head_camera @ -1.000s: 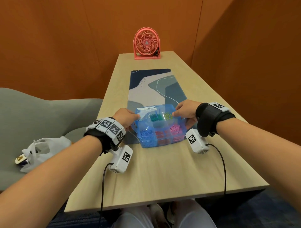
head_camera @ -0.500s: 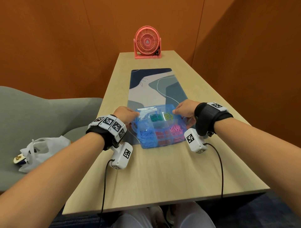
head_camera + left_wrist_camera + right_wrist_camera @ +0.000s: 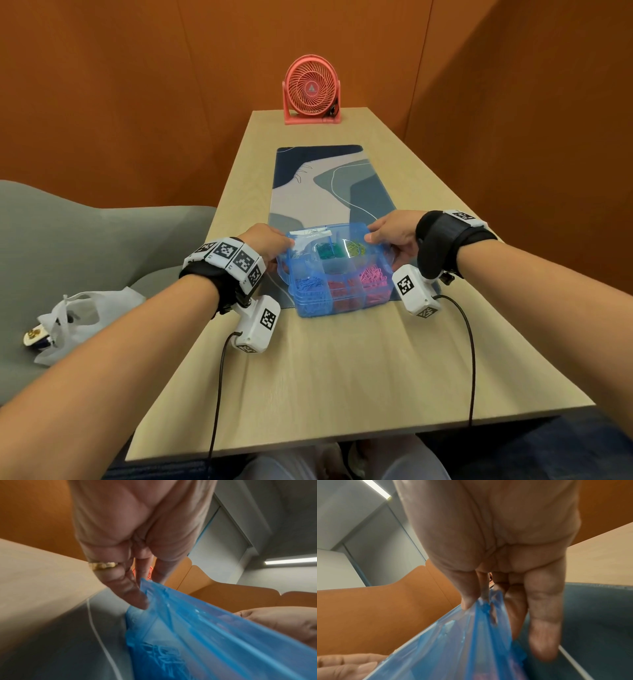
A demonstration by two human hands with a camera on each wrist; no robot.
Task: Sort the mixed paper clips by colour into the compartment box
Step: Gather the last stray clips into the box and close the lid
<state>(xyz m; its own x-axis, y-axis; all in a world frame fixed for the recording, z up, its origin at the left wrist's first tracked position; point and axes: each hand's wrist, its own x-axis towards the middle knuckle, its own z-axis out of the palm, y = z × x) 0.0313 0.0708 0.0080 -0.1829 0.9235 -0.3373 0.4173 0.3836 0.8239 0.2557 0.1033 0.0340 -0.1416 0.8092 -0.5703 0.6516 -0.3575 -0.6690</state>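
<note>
— What is the compartment box [image 3: 337, 274] made of?
— Translucent blue plastic, glossy, with glare on its lid.
— And under it?
— A matt desk mat [image 3: 329, 185] on a pale wood-grain table [image 3: 342, 370], smooth.
— The fan [image 3: 311, 89]?
— Coral plastic.

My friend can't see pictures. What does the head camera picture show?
Two hands, left hand and right hand, grip the sides of a clear blue compartment box on a patterned desk mat. Inside lie paper clips sorted by colour: blue, red, pink, green, yellow. A pink fan stands at the wooden table's far end.
</note>
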